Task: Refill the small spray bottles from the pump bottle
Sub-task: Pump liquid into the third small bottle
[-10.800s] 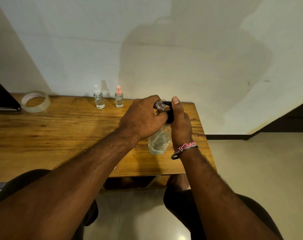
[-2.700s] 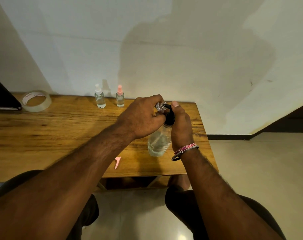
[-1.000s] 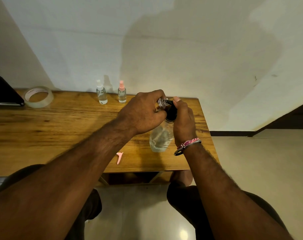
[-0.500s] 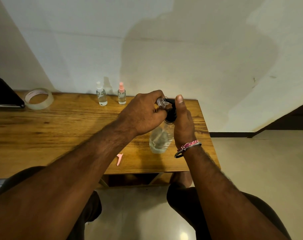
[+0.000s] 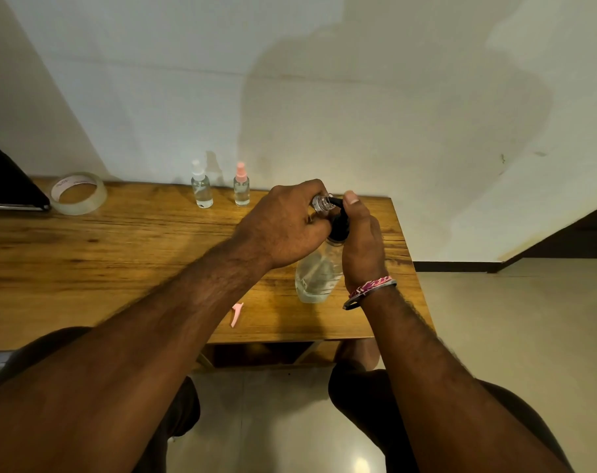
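We could see only the open neck of the small bottle point(image 5: 321, 203); the left hand point(image 5: 283, 227) hid its body. The right hand point(image 5: 362, 244) covered part of the pump bottle point(image 5: 315, 278). A dark object point(image 5: 6, 186) was cut off at the left edge. The print on the tape roll point(image 5: 78, 192) was too small to read.

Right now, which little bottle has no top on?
The small clear bottle gripped in the left hand; the two by the wall wear white and pink tops.
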A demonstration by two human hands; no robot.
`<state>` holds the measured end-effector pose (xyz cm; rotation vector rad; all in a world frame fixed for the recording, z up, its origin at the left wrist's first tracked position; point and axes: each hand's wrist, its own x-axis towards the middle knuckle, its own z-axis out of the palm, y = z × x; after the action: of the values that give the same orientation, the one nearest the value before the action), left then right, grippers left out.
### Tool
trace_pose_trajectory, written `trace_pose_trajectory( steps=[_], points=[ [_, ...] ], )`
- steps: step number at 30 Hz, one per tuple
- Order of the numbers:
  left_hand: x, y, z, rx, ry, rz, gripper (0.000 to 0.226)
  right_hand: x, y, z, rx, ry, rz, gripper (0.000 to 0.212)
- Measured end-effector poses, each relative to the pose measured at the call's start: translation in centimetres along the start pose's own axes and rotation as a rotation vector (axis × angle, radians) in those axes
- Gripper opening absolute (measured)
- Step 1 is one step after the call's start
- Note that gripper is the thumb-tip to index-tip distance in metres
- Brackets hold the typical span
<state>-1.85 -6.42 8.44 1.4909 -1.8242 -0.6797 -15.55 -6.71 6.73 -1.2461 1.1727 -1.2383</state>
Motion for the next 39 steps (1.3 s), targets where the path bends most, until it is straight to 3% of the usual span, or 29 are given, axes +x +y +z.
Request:
trace_pose_trajectory(
  steps=[17, 32, 39],
  points=[
    [0.0, -0.4, 0.1, 0.043, -0.012, 0.003, 0.017, -0.2, 0.2, -0.2, 0.018, 0.054, -0.033, 0.041],
    [0.0, 0.0, -0.3, -0.016, 0.017, 0.002, 0.015, -1.0, -1.3, -0.2, -0.013, -0.096, 0.061, 0.041],
    [0.0, 0.0, -0.3, -0.001, 0.006, 0.006, 0.024, -0.9, -0.9, 0.1, 0.055, -0.058, 0.063, 0.041]
  ],
)
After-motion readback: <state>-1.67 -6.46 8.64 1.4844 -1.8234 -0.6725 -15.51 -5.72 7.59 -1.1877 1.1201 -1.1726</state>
